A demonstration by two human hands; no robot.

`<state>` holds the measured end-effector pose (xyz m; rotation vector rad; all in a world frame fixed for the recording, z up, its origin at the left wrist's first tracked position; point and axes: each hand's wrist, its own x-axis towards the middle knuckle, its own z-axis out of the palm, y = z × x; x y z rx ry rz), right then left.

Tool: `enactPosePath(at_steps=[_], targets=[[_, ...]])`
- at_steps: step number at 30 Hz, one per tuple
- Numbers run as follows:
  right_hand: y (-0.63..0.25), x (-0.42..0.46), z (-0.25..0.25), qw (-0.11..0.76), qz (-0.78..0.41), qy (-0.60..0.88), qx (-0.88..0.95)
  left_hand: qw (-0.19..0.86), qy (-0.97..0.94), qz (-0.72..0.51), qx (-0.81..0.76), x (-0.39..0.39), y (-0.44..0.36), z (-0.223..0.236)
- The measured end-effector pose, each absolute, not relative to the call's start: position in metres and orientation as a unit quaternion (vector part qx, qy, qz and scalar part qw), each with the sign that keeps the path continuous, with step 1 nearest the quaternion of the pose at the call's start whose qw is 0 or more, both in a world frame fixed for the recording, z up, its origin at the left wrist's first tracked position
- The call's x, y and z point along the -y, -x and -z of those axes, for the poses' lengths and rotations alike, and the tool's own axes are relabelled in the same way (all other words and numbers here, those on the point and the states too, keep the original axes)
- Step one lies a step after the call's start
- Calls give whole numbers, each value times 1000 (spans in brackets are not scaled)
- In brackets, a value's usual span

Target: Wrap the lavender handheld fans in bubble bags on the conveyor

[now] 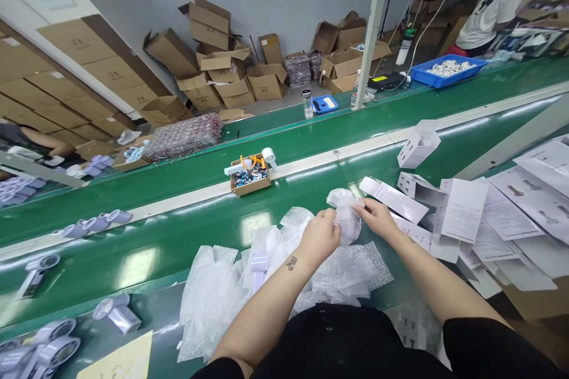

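In front of me, a translucent bubble-wrap bag (348,222) is gripped between both hands. It looks bulky and rounded, but what lies inside is too blurred to make out. My left hand (319,232) is closed on its left side, fingers curled in. At the upper right edge, my right hand (377,217) pinches the bag between thumb and fingers. Below my hands lies a loose pile of bubble-wrap bags (213,296), with a pale lilac device (259,263) resting among them.
A small carton of mixed small parts (251,180) stands beyond my hands. White printed boxes (464,207) and leaflets pile up at right. Lilac handheld devices (118,312) lie at left. Across the green belt (178,213) are a blue tray (444,74) and a person (489,12).
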<state>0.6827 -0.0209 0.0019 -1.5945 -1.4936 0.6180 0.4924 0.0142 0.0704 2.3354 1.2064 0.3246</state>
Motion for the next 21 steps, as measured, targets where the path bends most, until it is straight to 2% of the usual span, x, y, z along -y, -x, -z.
enactPosePath(at_steps=[4,10,15,17,18,19,21], targets=[[-674,19,13,412,-283,636,588,183,-884,24,-430,-13,-524,-66],[-673,28,14,422,-312,661,537,99,-959,17,-265,11,-507,-35],[-671,48,17,446,-359,638,515,37,-976,26,-212,5,-491,-7],[-688,53,17,464,-311,681,474,47,-973,12,-227,-7,-491,-9],[-702,52,14,460,-249,717,461,52,-967,1,-250,-16,-493,-13],[-718,49,11,438,-168,753,461,53,-958,-13,-282,-26,-494,-18],[-754,31,1,341,2,798,498,51,-935,-37,-349,-50,-498,-30]])
